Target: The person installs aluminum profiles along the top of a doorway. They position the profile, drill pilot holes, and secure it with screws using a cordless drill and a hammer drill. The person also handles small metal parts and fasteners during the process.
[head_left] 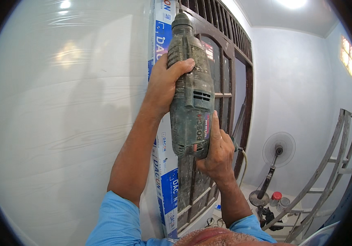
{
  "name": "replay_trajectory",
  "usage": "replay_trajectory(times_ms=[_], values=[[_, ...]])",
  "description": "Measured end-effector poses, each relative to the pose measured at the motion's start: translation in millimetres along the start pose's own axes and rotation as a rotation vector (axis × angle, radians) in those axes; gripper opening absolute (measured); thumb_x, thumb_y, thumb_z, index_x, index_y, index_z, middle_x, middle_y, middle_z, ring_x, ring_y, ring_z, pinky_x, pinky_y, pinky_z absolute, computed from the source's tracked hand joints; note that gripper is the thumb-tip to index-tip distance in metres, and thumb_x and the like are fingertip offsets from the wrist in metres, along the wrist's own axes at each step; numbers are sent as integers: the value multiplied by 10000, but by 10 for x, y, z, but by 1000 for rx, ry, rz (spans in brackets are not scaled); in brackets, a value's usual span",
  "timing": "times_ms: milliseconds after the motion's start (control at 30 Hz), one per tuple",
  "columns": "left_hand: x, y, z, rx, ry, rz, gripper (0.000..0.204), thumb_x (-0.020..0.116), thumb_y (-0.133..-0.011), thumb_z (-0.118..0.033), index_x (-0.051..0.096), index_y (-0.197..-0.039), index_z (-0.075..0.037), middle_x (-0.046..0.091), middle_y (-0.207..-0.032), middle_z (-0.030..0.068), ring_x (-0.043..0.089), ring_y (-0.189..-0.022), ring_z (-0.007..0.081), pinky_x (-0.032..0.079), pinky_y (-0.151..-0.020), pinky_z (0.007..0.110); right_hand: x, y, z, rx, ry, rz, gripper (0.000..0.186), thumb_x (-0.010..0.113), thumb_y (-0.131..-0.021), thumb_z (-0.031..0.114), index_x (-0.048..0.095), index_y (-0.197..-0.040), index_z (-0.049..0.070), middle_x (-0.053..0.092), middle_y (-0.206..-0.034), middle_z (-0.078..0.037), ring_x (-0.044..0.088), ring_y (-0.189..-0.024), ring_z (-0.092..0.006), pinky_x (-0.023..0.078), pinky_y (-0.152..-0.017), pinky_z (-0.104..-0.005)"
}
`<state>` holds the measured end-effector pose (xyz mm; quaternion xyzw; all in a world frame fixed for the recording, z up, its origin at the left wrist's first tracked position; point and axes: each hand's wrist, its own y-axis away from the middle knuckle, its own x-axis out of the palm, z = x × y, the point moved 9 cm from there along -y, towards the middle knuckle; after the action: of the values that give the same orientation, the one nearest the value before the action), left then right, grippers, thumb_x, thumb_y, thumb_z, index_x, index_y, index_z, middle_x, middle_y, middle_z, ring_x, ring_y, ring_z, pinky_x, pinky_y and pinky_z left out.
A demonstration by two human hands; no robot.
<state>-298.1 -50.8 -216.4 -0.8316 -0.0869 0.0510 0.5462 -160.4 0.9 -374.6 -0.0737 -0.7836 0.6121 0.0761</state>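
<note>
I hold a dusty dark-green power drill (190, 98) upright, its bit pointing up past the top edge of the view. My left hand (169, 80) wraps round its upper body, thumb across the front. My right hand (217, 151) grips its lower right part, index finger stretched along the casing; the handle is mostly hidden. Directly behind the drill stand a long strip with blue-and-white printed film (166, 184) and a dark wooden glazed door (221, 49). The drill's tip is near both, and whether it touches either is unclear.
A large glossy white panel (61, 135) fills the left. At the right stand a pedestal fan (278, 149) and a metal ladder (335, 151). A red-lidded container (276, 199), a grey tub (284, 205) and dark items sit on the floor. A pale hose (244, 164) hangs beside my right hand.
</note>
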Motion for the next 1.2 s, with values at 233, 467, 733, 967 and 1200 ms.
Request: replay_trajectory(times_ms=[233, 467, 733, 967, 1200], values=[[-12, -23, -56, -3, -61, 3, 373, 677, -976, -230, 602, -1225, 38, 699, -989, 91, 706, -788, 131, 609, -701, 286, 11, -32, -2, 14, -16, 6, 1056, 902, -809, 263, 323, -1590, -149, 552, -713, -66, 556, -657, -208, 425, -589, -384], [-61, -152, -96, 3, -79, 5, 385, 696, -968, -265, 619, -1199, 34, 710, -957, 88, 713, -756, 133, 612, -671, 280, 32, -151, 33, 42, -54, 25, 934, 797, -819, 69, 316, -1586, -160, 659, -845, -152, 612, -682, -270, 501, -644, -412], [9, -275, -214, 22, -54, 31, 304, 696, -961, -246, 655, -1090, 27, 706, -889, 76, 695, -683, 126, 600, -601, 282, 85, -301, -40, 25, -74, -38, 1015, 879, -824, 189, 313, -1595, -151, 548, -716, -85, 545, -661, -219, 429, -599, -396], [-21, -368, -177, 48, -81, 85, 335, 681, -996, -295, 660, -1119, 16, 717, -905, 63, 715, -714, 117, 613, -617, 270, 136, -319, -101, 46, -57, -8, 1092, 907, -744, 128, 296, -1608, -140, 536, -715, -75, 540, -664, -221, 433, -603, -396], [-49, -452, -221, 41, -138, 52, 335, 692, -994, -324, 705, -1045, 6, 716, -868, 52, 688, -686, 113, 580, -624, 275, 152, -383, -97, 67, -55, -4, 1087, 899, -746, 118, 292, -1614, -126, 594, -790, -116, 593, -704, -258, 475, -646, -411]])
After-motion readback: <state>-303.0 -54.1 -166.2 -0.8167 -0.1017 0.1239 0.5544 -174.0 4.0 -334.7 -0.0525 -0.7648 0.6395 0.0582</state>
